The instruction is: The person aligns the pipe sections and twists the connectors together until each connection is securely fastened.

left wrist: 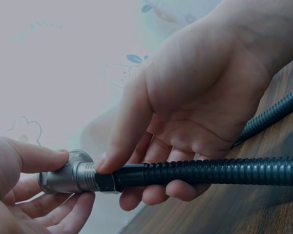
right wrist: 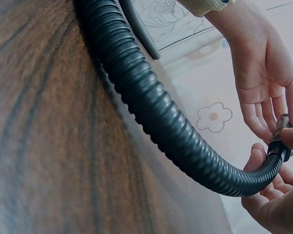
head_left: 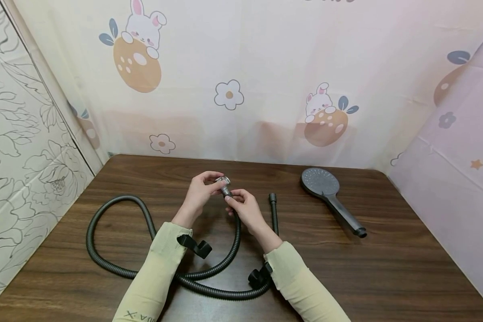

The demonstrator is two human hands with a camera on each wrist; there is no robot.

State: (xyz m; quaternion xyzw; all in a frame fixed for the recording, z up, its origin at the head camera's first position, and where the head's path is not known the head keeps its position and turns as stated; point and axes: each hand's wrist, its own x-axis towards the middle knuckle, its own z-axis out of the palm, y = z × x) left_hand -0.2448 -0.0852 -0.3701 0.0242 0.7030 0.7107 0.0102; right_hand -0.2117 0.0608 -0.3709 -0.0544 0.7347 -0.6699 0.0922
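Note:
Over the middle of the table, my left hand (head_left: pixel 197 194) pinches a silver metal threaded fitting (left wrist: pixel 63 178) between thumb and fingers. My right hand (head_left: pixel 246 211) grips the black end collar (left wrist: pixel 132 175) of a corrugated shower hose (head_left: pixel 236 237), thumb on top and fingers curled beneath. Fitting and collar are in line; some metal thread shows beside the collar in the left wrist view. From the right hand the hose (right wrist: pixel 156 107) bends down to the table. The fitting is partly covered by fingers in the right wrist view.
A grey handheld shower head (head_left: pixel 321 183) lies at the right on the brown wooden table (head_left: pixel 386 277). The hose loops left under the left forearm, and its other end (head_left: pixel 273 199) lies right of the right hand. A patterned curtain (head_left: pixel 265 53) hangs behind the table.

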